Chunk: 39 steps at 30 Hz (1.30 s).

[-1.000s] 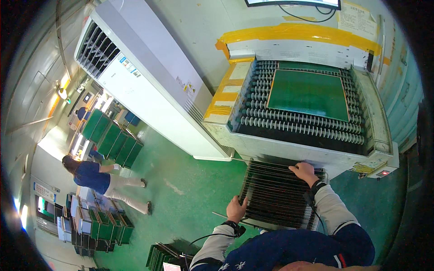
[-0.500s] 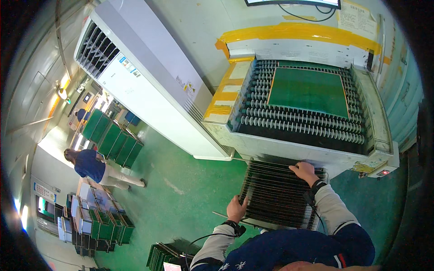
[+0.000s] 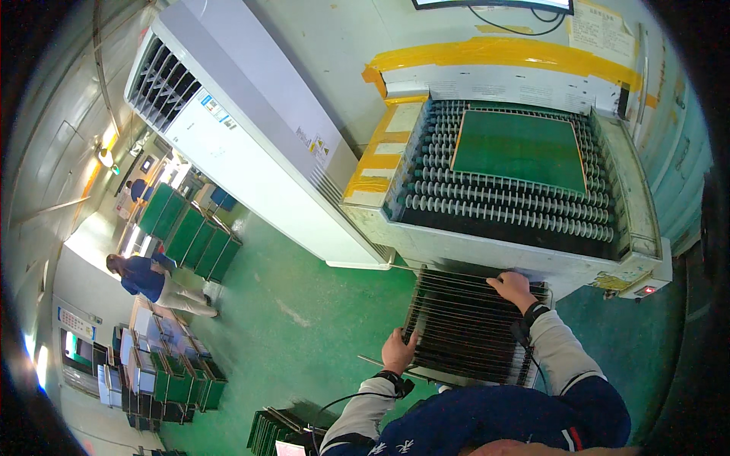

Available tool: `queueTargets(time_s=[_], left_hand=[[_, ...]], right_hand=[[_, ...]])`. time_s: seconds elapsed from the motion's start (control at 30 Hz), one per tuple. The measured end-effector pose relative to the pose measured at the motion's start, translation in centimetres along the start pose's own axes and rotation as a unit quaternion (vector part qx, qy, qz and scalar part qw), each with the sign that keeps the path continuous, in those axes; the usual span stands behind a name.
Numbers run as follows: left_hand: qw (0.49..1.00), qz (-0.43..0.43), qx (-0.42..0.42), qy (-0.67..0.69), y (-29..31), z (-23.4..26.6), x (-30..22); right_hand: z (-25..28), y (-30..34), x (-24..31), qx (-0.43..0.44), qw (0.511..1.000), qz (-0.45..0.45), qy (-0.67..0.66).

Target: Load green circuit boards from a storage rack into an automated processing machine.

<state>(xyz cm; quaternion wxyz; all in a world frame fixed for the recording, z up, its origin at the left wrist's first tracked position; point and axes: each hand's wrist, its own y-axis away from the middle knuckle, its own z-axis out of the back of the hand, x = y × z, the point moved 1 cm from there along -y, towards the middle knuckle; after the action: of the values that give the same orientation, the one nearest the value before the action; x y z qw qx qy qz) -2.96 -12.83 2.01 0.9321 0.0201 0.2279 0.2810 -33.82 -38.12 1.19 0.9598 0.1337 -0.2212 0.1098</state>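
A wire-rod rack with dark slots stands in front of me, against the near side of a roller conveyor machine. My left hand is closed on the rack's left edge, thumb upward. At the rack's far right corner, my right hand has its fingers curled over the rim. A flat green board with a pale orange edge lies on the conveyor's rows of white disc rollers, apart from both hands. Whether the rack's slots hold boards is hard to make out.
A tall white air conditioner stands left of the machine. Racks of green boards line the left side, where a person walks. Another rack of boards sits low by my left arm. A screen hangs above.
The green board has shifted slightly farther away along the rollers. The person on the left has moved a little to the left. My hands and the rack stay in place.
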Motion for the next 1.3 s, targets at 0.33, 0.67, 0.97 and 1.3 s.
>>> queueTargets(time_s=[0.33,0.67,0.97,1.3], left_hand=[[1.000,-0.001,-0.009,0.006,0.1,0.2,-0.5],[0.999,0.005,0.013,0.035,0.0,0.9,-0.6],[0.999,-0.009,-0.011,0.043,0.4,0.6,-0.1],[0.998,-0.007,-0.017,0.061,0.9,1.6,-0.6]], right_hand=[[0.3,-0.1,-0.1,0.014,1.000,-0.003,0.009],[0.2,-1.9,-1.1,0.078,0.997,-0.012,0.006],[-1.0,-2.3,-1.9,0.023,0.995,0.090,0.034],[2.3,0.0,2.1,0.034,0.978,0.177,0.110]])
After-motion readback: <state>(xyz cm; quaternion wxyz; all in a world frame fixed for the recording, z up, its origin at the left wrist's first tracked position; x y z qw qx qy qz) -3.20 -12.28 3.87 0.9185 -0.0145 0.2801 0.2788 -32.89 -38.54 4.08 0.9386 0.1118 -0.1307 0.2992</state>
